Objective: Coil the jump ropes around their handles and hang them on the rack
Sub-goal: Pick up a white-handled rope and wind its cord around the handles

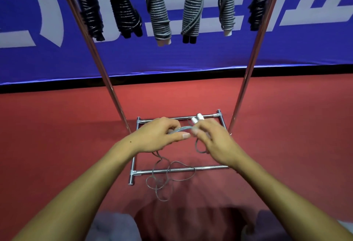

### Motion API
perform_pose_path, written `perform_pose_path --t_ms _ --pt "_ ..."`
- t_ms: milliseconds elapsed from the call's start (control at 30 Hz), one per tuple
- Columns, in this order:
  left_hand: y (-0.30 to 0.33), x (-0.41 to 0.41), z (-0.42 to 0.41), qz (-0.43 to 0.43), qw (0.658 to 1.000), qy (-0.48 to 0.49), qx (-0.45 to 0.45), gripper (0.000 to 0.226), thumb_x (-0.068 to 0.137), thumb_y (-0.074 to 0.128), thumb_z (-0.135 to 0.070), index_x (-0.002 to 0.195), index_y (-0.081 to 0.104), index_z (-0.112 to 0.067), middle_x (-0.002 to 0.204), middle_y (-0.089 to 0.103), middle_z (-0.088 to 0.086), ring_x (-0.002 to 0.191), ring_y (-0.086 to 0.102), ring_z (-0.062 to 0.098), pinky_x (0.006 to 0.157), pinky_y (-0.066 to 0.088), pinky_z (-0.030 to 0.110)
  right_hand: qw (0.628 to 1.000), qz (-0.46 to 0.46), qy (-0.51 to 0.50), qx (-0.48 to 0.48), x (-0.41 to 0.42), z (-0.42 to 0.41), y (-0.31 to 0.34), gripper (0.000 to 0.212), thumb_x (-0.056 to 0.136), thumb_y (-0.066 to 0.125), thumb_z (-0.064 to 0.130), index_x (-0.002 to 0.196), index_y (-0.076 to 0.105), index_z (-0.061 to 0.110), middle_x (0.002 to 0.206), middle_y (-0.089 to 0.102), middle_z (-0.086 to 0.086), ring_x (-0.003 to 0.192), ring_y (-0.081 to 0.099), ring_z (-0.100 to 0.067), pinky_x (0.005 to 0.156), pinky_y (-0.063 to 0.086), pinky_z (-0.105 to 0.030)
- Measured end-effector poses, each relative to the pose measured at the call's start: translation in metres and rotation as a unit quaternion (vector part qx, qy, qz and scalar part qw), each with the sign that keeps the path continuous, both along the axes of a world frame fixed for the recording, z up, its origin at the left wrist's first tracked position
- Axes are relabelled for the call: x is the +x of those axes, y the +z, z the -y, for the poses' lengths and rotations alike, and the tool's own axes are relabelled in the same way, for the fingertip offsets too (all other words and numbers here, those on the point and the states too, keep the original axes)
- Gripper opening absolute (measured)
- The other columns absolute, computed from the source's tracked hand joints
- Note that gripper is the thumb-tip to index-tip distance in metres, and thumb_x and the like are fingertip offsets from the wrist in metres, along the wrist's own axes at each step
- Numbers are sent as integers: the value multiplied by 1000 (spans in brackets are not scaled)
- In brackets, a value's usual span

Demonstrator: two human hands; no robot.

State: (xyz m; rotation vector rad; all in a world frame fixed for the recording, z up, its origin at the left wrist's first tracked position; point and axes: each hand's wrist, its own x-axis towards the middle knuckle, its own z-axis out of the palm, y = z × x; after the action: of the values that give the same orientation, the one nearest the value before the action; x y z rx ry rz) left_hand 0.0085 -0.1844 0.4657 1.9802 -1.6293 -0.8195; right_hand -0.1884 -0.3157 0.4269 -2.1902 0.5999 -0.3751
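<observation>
Head view looks down on two bare forearms reaching over the low base of a metal rack (172,171). The left hand (162,135) pinches a pale grey jump rope (170,175) between thumb and curled fingers. The right hand (212,138) is clenched around the rope's paired white handles (197,118), whose tips poke out on the far side of its knuckles. A short span of cord bridges the two hands; the slack drops near the person and lies in loose loops across the near bar of the base and onto the red floor (286,126).

By appearance the winding has barely begun. To do it well, the left hand likely needs to keep light tension and lay each turn snug beside the one before, while the right hand holds both handles pressed together so they do not splay. The floor loops cross each other, so feeding slowly should stop a knot from forming.

Six coiled ropes (159,18) already hang at the far top between the slanting uprights. The widest gap shows between the rightmost grey bundle and the black one beside the right upright. The base bars sit right under the hands and could snag the trailing cord.
</observation>
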Motion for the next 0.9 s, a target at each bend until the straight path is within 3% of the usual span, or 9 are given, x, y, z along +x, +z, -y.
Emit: perform_pose_path --t_ms 133,200,267,367,433,533,633,733,900 --pt "-2 26 -14 14 998 3 59 42 105 58 -49 76 61 -19 64 57 -3 57 54 12 61 50 29 998 22 -53 -25 -5 17 3 20 104 56 42 84 62 40 103 61 1 101 58 -7 96 47 -40" --pt "2 35 -20 -4 995 6 96 43 108 55 -45 75 62 -19 65 50 2 56 48 12 56 49 29 1000 9 -7 13 -10 13 2 12 102 62 36 109 68 44 118 59 1 86 62 -2 88 56 -41" --pt "3 43 -28 21 990 29 134 43 108 55 -43 74 65 -18 60 47 -3 53 44 13 53 45 29 997 13 47 61 -14 7 3 63 100 68 26 150 41 54 143 50 3 79 70 -8 76 61 -34" --pt "-2 60 -42 86 977 66 184 42 108 56 -40 74 66 -18 60 63 -3 52 58 17 56 51 29 982 51 77 163 -20 2 4 104 98 68 5 159 3 58 159 39 10 117 71 -25 58 53 -28" --pt "-2 63 -48 84 971 63 216 40 108 58 -36 72 61 -19 66 74 -1 55 65 11 64 53 27 988 39 14 146 -24 1 10 88 97 71 8 161 20 42 119 70 3 77 77 -20 48 50 -29" --pt "2 55 -47 115 965 16 235 25 100 70 -45 85 70 -24 76 74 -10 67 64 1 69 47 18 996 26 -28 78 -26 -4 21 16 96 74 21 104 62 27 57 67 1 41 59 -18 45 49 -32" --pt "3 41 -43 141 973 -16 183 60 91 74 -59 141 60 -29 124 70 -11 111 64 4 96 46 17 994 38 -3 100 -24 -11 27 16 101 68 22 87 60 19 56 65 9 43 57 -17 47 48 -30" --pt "10 12 -31 13 1000 -10 -14 73 93 72 -60 156 45 -35 153 53 -18 138 51 -3 119 41 29 992 12 73 105 -21 -19 30 14 103 66 24 89 64 23 65 66 6 49 55 -14 50 45 -31" --pt "14 -18 -16 -95 988 -27 -117 28 98 76 -35 125 69 -29 104 73 -1 93 71 18 89 56 49 977 17 76 200 -15 -31 31 26 96 75 20 109 53 16 64 72 0 42 54 -18 43 39 -27"
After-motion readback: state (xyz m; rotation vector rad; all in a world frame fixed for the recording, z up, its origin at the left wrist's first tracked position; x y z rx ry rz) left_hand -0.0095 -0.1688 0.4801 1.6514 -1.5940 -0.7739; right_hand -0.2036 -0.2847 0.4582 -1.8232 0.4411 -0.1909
